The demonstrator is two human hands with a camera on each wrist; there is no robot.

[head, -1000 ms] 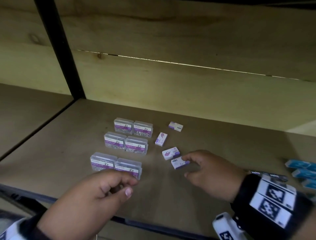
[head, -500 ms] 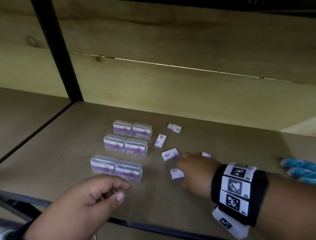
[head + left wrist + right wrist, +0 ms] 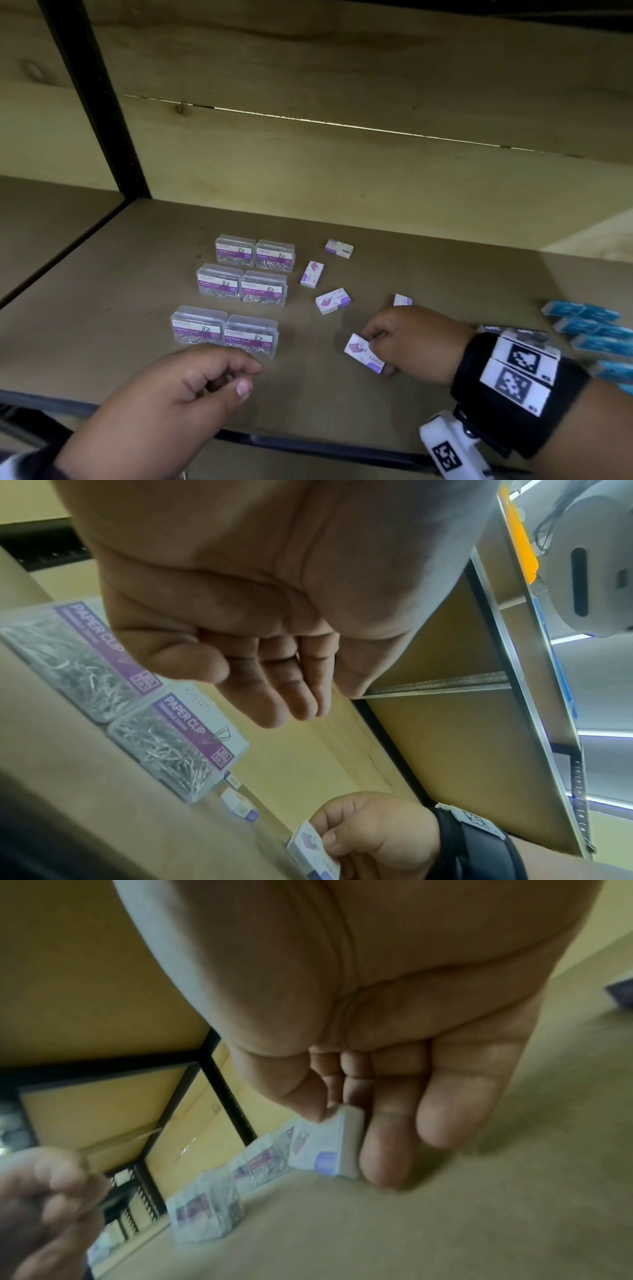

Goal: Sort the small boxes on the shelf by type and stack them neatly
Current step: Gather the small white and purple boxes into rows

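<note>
My right hand [image 3: 376, 346] pinches a small white-and-purple box [image 3: 363, 353] between thumb and fingers, tilted up on the shelf [image 3: 102, 308] near its front; the right wrist view shows the same box [image 3: 329, 1148] standing on edge. Three more such small boxes [image 3: 333, 300] lie loose farther back, and another [image 3: 402, 300] shows just behind my right hand. Several clear paper clip boxes [image 3: 241, 294] stand in three rows of two at the left. My left hand [image 3: 233, 380] hovers in front of them, fingers loosely curled and empty [image 3: 274, 685].
Several blue boxes [image 3: 589, 329] lie at the right edge. A dark box [image 3: 493, 329] lies partly hidden behind my right wrist. A black upright post [image 3: 99, 113] stands at the back left. The shelf's front edge [image 3: 308, 442] runs just below my hands.
My right hand has turned and drawn the small box a little toward the front edge, tipping it up from flat. Another small box now shows behind it. The left hand has barely moved.
</note>
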